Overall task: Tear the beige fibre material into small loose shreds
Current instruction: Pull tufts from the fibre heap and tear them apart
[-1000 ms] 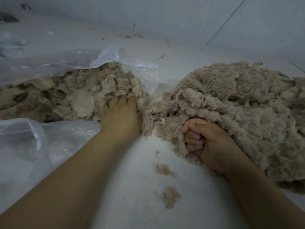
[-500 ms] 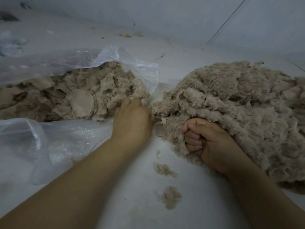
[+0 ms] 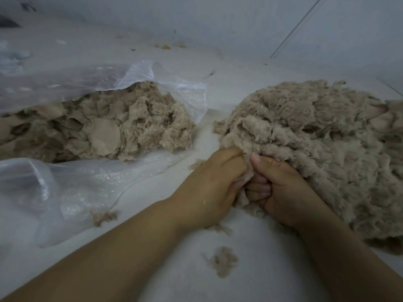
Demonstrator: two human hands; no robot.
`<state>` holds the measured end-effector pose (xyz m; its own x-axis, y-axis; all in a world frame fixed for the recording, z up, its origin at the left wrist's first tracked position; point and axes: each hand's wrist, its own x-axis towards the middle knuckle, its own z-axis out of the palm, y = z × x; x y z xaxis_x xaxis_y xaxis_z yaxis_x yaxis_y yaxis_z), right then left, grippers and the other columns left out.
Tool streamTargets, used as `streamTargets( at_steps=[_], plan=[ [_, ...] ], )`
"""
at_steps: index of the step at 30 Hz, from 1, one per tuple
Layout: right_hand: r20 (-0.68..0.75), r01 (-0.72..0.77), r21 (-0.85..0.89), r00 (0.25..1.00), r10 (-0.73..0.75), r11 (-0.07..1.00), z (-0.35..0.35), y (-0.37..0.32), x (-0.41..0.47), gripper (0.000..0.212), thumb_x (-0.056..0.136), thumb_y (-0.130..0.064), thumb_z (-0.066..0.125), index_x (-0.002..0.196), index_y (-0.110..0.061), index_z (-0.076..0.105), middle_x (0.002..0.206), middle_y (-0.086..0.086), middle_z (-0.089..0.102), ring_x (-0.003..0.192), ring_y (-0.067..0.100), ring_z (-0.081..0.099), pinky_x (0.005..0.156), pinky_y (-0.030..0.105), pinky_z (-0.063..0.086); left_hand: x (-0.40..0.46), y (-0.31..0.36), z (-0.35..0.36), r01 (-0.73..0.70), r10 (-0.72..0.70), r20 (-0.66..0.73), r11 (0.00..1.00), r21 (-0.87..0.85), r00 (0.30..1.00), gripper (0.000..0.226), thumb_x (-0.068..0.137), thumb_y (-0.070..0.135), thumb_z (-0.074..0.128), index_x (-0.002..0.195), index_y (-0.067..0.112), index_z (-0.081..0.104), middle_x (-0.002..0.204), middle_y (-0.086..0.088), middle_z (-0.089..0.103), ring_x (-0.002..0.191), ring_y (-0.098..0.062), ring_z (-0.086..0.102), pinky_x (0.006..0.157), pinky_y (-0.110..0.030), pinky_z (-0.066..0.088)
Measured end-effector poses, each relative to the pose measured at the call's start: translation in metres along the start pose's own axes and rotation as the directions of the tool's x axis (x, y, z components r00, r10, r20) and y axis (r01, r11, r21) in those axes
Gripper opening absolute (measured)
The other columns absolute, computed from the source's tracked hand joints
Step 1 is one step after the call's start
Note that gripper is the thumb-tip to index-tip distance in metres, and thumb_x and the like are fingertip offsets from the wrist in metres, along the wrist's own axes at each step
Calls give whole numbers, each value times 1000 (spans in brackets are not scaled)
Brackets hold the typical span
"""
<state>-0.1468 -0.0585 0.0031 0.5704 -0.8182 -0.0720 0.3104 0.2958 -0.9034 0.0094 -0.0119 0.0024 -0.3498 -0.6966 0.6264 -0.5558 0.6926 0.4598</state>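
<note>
Beige fibre material: one large fluffy heap (image 3: 316, 136) at right on the white tabletop (image 3: 250, 280); a second lot (image 3: 104, 127) far left, spilling from a clear plastic bag (image 3: 72, 188). Stray tufts (image 3: 224, 261) lie near. Left hand (image 3: 214, 188) and right hand (image 3: 281, 192), knuckles almost touching, each curl round a clump at the heap's near-left edge. Step, as judged: gripping before a tear. Next move calls for pulling the hands apart, then dropping the shreds.
</note>
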Motion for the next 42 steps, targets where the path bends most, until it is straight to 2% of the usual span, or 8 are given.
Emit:
streamTargets(
  at_steps=[5, 9, 13, 20, 31, 35, 39, 42],
  plan=[
    [-103, -68, 67, 992, 74, 995, -2, -3, 3, 32, 79, -21, 55, 48, -15, 50, 39, -6, 24, 30, 3, 21, 34, 13, 20, -3, -3, 3, -74, 74, -17, 997, 12, 997, 13, 95, -1, 50, 91, -5, 61, 99, -17, 59, 90, -28, 55, 79, -37, 47],
    [-165, -35, 70, 985, 46, 997, 1, -3, 3, 26, 73, -19, 54, 49, -8, 53, 37, -4, 25, 27, 5, 20, 35, 12, 16, -5, -12, 0, 198, -238, -220, 962, -187, 946, 5, 90, 3, 58, 87, 7, 60, 77, 2, 58, 73, -5, 53, 67, -11, 42],
    [-188, -23, 81, 981, 37, 996, 3, -5, 3, 29, 73, -20, 52, 47, -8, 56, 36, -3, 27, 26, 5, 20, 34, 12, 15, -6, -17, 1, 332, -486, -135, 750, -572, 864, 9, 89, 3, 61, 83, 9, 61, 67, -4, 67, 64, -19, 65, 63, -36, 57],
    [-208, -34, 21, 977, 37, 999, 3, -2, 3, 34, 79, -16, 50, 46, -10, 54, 37, -4, 25, 28, 5, 20, 34, 12, 18, -1, -9, 9, 248, -346, -146, 857, -452, 927, 39, 76, -9, 67, 93, 25, 74, 89, 22, 69, 86, 4, 65, 76, -11, 48],
    [-202, -14, 83, 979, 31, 996, 1, -3, 4, 29, 73, -20, 49, 47, -10, 56, 37, -5, 27, 27, 5, 19, 35, 12, 15, 1, -18, -2, 346, -661, -94, 502, -793, 745, 37, 92, 17, 60, 57, 8, 59, 47, -11, 53, 46, -23, 48, 54, -27, 46],
    [-178, 26, -4, 984, -26, 1000, 1, 0, 3, 32, 79, -31, 62, 52, -14, 59, 38, -6, 27, 31, 4, 20, 36, 12, 19, -1, -16, 1, 465, -610, 61, 531, -708, 790, 36, 80, 32, 74, 56, 12, 57, 41, -6, 48, 35, -16, 38, 41, -20, 33],
    [-108, 48, -111, 992, -60, 993, 1, 3, -1, 18, 77, -30, 71, 64, -18, 70, 50, -1, 53, 35, 1, 38, 35, 13, 30, -3, -10, 5, 491, -528, 163, 571, -659, 833, 25, 84, 12, 73, 64, 2, 63, 44, 4, 54, 36, -2, 43, 40, -12, 34],
    [-111, 25, -199, 993, -48, 980, -1, 4, -2, 15, 72, -28, 74, 64, -15, 70, 56, 10, 60, 39, 10, 51, 38, 14, 39, -2, -10, 2, 489, -488, 190, 610, -624, 852, 25, 78, 20, 76, 71, -3, 68, 63, -28, 63, 46, -26, 56, 45, -30, 48]
  ],
)
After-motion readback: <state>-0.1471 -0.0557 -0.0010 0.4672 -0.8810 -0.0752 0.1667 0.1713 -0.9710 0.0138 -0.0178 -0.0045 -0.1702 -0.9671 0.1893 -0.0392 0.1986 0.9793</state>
